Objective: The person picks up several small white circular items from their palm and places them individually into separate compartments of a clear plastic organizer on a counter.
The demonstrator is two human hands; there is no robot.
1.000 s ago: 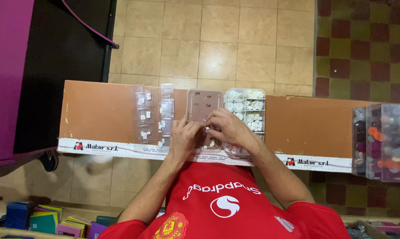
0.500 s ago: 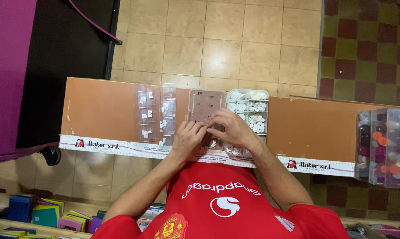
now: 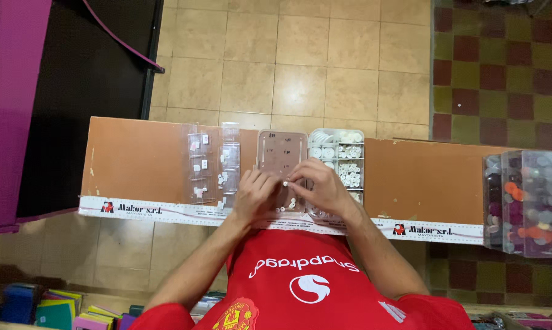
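Overhead view of a brown counter [image 3: 135, 159], its near edge bearing a white measuring strip [image 3: 166, 211]. Left to right: two clear plastic sleeves [image 3: 201, 165] lie flat on the counter, each holding a few small white pieces too small to identify. Next, the left hand [image 3: 254, 195] rests curled over the near end of a clear flat tray [image 3: 281, 153]; its fingertips are hidden, so whether it grips anything cannot be told. The tray holds a few small white buttons [image 3: 292, 203] at its near end, partly covered by both hands. The right hand [image 3: 318, 189] meets the left above the tray, its thumb and forefinger pinched on one small white button [image 3: 285, 183]. Just beside the tray stands a clear compartment box [image 3: 343, 153], its cells filled with white buttons; its near cells are hidden under the right hand. Far right, a clear box of mixed dark, red and orange buttons [image 3: 526, 201] is cut off by the frame edge.
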